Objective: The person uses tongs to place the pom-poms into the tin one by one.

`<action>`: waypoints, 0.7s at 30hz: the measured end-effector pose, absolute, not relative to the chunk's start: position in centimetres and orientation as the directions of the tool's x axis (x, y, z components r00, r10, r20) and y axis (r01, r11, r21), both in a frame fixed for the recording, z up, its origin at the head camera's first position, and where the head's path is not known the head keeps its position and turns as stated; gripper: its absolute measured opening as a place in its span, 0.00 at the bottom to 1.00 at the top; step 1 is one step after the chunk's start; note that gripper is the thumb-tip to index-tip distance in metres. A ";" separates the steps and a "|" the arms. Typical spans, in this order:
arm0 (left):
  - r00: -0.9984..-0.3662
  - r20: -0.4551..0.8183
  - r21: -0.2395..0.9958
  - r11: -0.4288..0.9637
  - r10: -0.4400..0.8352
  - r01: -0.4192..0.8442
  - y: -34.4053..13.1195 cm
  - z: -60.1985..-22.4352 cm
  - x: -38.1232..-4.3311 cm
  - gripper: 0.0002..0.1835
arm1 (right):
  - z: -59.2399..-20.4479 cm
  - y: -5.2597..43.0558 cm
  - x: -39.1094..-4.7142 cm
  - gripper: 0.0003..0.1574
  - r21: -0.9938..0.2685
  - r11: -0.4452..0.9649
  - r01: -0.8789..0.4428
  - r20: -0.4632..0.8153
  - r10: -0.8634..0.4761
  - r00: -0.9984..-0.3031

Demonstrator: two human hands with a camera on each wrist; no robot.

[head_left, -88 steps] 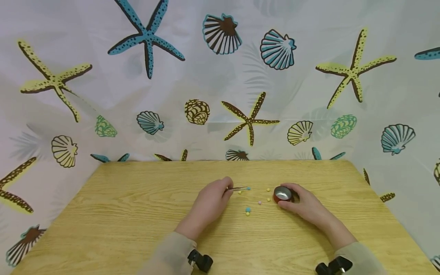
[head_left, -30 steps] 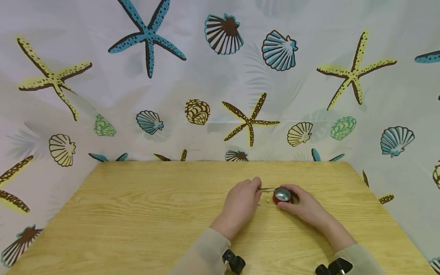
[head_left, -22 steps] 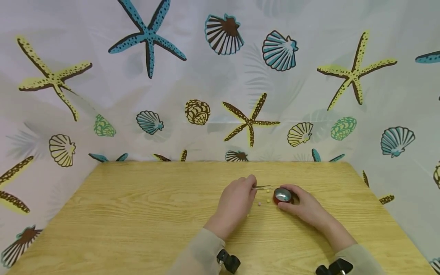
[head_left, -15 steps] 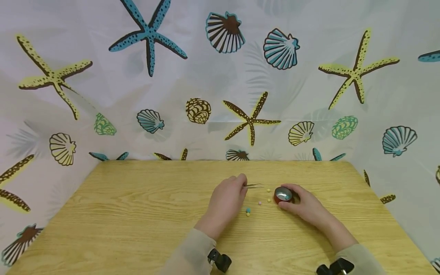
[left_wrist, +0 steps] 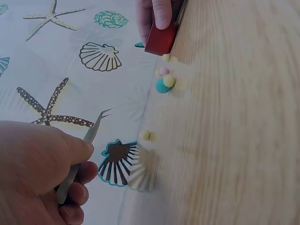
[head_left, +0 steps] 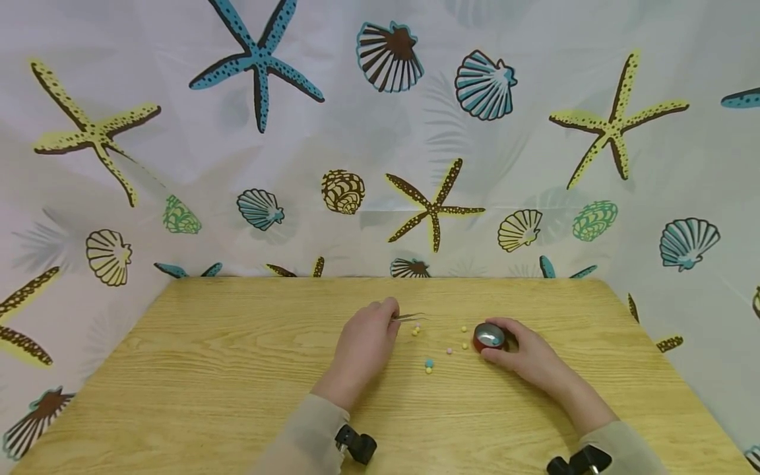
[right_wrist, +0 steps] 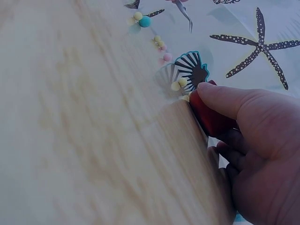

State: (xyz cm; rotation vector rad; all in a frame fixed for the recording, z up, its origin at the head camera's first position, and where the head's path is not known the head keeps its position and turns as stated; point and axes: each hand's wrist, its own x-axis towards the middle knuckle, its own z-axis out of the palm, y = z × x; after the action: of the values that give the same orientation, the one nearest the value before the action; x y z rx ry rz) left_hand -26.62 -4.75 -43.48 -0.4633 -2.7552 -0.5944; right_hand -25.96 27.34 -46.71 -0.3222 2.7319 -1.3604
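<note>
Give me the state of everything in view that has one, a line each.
Left grip: holding the tweezers.
Tweezers: tips apart, nothing between them.
Right grip: holding the tin.
Tin: mouth up, something blue inside.
Blue bead: on the table.
Yellow beads: on the table.
Pink beads: on the table.
Cloth: spread behind the table.

Light wood-grain surface (head_left: 208,363), straight far edge. Pale cloth (head_left: 368,138) behind it and along both sides, printed with blue starfish (head_left: 260,61), yellow starfish (head_left: 613,127), brown-and-blue scallop shell (head_left: 388,58), green shell (head_left: 596,220), faint grey fronds (head_left: 445,122).
</note>
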 end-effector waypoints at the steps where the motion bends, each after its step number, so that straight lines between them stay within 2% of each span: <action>1: -0.909 0.336 0.349 0.864 0.245 0.362 -4.9 -43.5 -26.7 0.03 | -46.7 27.4 -26.0 0.44 -0.795 0.586 -0.156 0.030 -0.219 -0.975; 21: -0.932 0.290 0.365 0.875 0.216 0.317 -5.2 -44.8 -27.7 0.04 | -46.7 27.5 -26.0 0.45 -0.786 0.596 -0.166 0.036 -0.224 -0.974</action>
State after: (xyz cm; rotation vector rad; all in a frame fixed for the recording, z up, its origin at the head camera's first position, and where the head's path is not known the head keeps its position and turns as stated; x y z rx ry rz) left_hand -27.72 -5.25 -44.77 -0.4047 -2.8056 -0.6063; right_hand -26.04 27.52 -46.67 -0.3355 2.7462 -1.3424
